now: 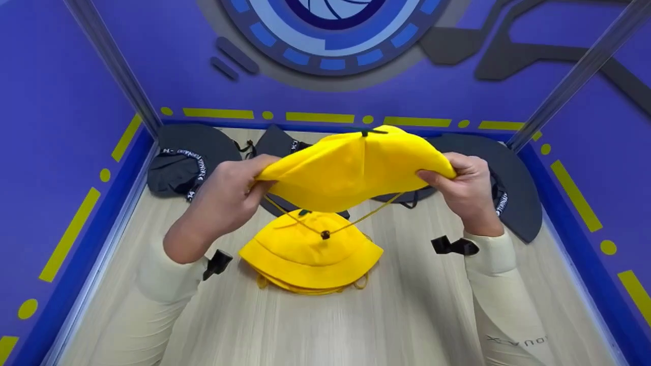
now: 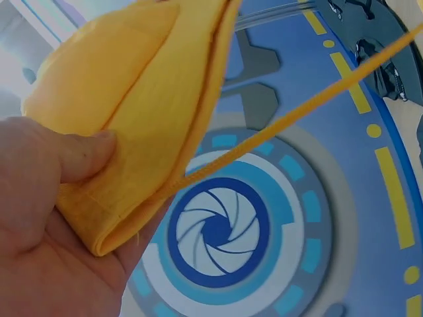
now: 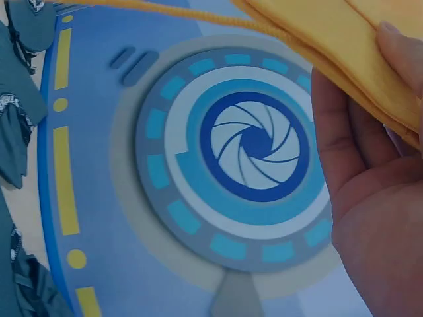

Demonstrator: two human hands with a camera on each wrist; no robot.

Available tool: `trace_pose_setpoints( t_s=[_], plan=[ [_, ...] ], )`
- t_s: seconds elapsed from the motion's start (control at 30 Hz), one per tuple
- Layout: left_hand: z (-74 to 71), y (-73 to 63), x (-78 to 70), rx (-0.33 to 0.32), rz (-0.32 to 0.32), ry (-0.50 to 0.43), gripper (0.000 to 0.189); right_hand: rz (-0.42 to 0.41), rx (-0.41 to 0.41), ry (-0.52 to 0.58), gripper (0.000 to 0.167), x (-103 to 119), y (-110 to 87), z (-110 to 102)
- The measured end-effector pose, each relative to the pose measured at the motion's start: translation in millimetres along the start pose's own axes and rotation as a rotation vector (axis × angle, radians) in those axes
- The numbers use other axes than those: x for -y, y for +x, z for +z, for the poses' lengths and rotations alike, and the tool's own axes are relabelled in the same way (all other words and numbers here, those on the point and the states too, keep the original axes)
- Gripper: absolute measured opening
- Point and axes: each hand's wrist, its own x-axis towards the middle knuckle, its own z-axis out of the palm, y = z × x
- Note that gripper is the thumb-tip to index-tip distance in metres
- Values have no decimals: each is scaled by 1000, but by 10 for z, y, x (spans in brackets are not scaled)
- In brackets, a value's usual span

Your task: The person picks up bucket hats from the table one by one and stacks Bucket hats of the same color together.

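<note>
A yellow bucket hat (image 1: pixel 351 168) is held up over the table, its brim folded flat between both hands. My left hand (image 1: pixel 229 198) pinches one end of the brim, thumb on top, as the left wrist view shows on the folded cloth (image 2: pixel 152 105). The other end is gripped by my right hand (image 1: pixel 465 188), its thumb pressing the yellow fabric (image 3: pixel 357 59). From the hat a yellow chin cord (image 1: pixel 374 211) hangs in a V down to a dark toggle (image 1: pixel 325 235). Below it, more yellow hats (image 1: pixel 310 249) lie stacked on the table.
Dark hats with lettered bands lie along the back: one at the left (image 1: pixel 188 157), one at the right (image 1: pixel 519 188), others partly hidden behind the raised yellow hat. Blue panels (image 1: pixel 325 96) wall in the wooden table (image 1: pixel 325 330) at the back and sides.
</note>
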Motion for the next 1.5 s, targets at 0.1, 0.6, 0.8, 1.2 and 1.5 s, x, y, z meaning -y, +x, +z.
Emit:
trace_pose_setpoints(
  t_s=[0.1,0.6,0.8,1.2,1.5],
  plan=[
    [1,-4,88,-41,-50,-67,21,-26,7,-1,18,45,8,6],
    [116,-108,484,-227,-204,-156,15,-45,12,-140,12,-112,-89,240],
    [262,-195,628,-199,-249,-164,16,1,46,-102,17,-317,-258,297],
    [749,-602,917,-71,-403,-233,21,257,62,-105,17,-823,-837,456],
    [1058,-964,1103,37,-619,-254,41,493,100,-137,42,-1097,-1234,641]
  ],
)
